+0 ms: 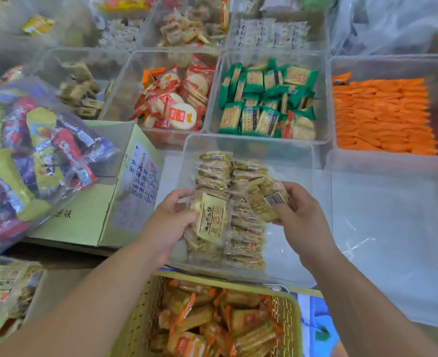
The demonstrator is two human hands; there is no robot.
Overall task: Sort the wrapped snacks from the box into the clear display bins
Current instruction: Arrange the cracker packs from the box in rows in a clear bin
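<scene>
A yellow-labelled snack packet (211, 219) is held in the grip of the left hand (170, 219), with the fingers curled round its left edge. A second packet (269, 202), barcode up, is pinched in the grip of the right hand (301, 215). Both are held over the near clear bin (248, 140), in which two rows of like packets (238, 176) are stacked. The cardboard box (132, 202) is seen just left of this bin, and a yellow basket (138, 318) of orange-wrapped snacks is set in front. Green-wrapped packets (266, 101) are kept in the bin behind.
</scene>
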